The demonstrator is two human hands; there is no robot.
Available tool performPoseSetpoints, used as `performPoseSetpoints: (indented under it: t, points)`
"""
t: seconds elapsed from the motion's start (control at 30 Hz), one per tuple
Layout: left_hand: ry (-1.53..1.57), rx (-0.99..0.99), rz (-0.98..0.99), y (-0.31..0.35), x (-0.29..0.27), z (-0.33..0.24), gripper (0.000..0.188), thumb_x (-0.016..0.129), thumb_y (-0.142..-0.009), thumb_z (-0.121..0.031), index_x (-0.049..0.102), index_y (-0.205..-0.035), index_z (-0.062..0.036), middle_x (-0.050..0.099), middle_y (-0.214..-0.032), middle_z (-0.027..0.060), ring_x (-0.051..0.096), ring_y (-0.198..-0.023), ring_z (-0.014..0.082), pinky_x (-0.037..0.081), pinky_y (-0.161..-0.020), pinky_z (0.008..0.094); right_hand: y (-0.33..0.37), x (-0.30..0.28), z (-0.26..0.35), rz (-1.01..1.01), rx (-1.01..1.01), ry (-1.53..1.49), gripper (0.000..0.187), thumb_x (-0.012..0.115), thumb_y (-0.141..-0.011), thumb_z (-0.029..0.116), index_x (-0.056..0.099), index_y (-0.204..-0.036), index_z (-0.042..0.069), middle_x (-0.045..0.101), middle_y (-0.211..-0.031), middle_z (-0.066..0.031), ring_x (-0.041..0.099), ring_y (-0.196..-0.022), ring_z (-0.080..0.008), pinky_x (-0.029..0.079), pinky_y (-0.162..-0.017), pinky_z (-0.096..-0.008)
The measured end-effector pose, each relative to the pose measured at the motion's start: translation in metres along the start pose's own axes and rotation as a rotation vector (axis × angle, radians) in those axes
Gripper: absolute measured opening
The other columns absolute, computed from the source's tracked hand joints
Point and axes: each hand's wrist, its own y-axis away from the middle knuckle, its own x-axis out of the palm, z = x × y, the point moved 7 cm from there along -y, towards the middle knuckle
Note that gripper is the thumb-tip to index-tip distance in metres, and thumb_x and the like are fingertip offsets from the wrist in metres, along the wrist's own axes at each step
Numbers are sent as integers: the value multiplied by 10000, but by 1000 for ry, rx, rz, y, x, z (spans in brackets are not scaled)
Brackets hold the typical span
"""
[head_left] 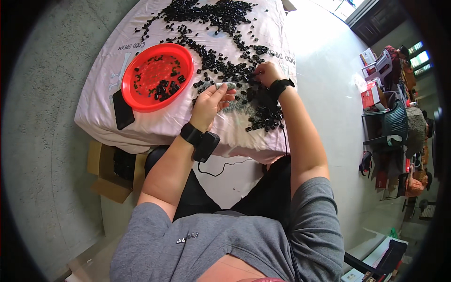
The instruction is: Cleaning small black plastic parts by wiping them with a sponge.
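Note:
Small shiny black plastic pieces (229,70) lie spread in heaps and trails over a table covered with a pale printed cloth (101,101). My left hand (209,105) pinches a small grey, rounded piece (229,86) between thumb and fingers, just above the cloth. To its right, my right hand (269,74) reaches down among the black pieces with its fingers closed together. Whatever they grip, if anything, is too small to make out. A red plastic basket (189,70) with some black pieces inside stands left of my left hand.
Beside the basket lies a black phone-like slab (123,110). Below the table's left front corner is an open cardboard box (105,188) with dark contents. A cable (221,170) hangs from my left wrist device. Chairs (392,123) and clutter line the far right.

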Motion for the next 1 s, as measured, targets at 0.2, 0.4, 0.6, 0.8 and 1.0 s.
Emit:
performPoseSetpoints:
  t: [0.2, 0.4, 0.6, 0.8, 1.0]
  points:
    - [32, -33, 33, -6, 0, 4, 226, 589, -997, -263, 641, -1072, -57, 687, -1047, 64, 640, -899, 111, 506, -777, 259, 27, -32, 21, -148, -66, -77, 150, 741, -734, 123, 760, -881, 102, 711, -866, -125, 685, -805, -271, 544, -742, -363]
    - [14, -148, 133, 0, 18, 10, 294, 652, -955, -311, 637, -1094, -52, 699, -992, 39, 661, -890, 112, 534, -748, 250, 116, -52, 107, -282, -233, -448, 130, 735, -754, 60, 709, -878, 35, 628, -809, -108, 633, -680, -235, 518, -648, -331]
    - [-4, -127, 168, 3, 18, 18, 237, 674, -942, -271, 672, -1038, -54, 701, -965, 29, 674, -868, 102, 549, -711, 232, 126, -44, 120, -329, -333, -376, 110, 703, -763, 28, 688, -872, 23, 610, -816, -120, 639, -717, -299, 520, -655, -368]
    - [-63, -62, 97, 1, 4, 9, 192, 679, -939, -207, 683, -1040, -43, 706, -935, 26, 674, -845, 85, 548, -700, 216, 118, -48, 92, -281, -232, -453, 149, 672, -757, 19, 714, -896, 51, 630, -838, -126, 641, -788, -321, 528, -707, -396]
    - [13, -23, -18, -3, -11, -2, 123, 694, -919, -136, 678, -1003, -47, 687, -888, 13, 648, -770, 74, 539, -667, 186, 119, -24, 82, -138, -282, -139, 63, 686, -771, 60, 726, -819, 50, 627, -821, -115, 644, -766, -303, 529, -702, -392]
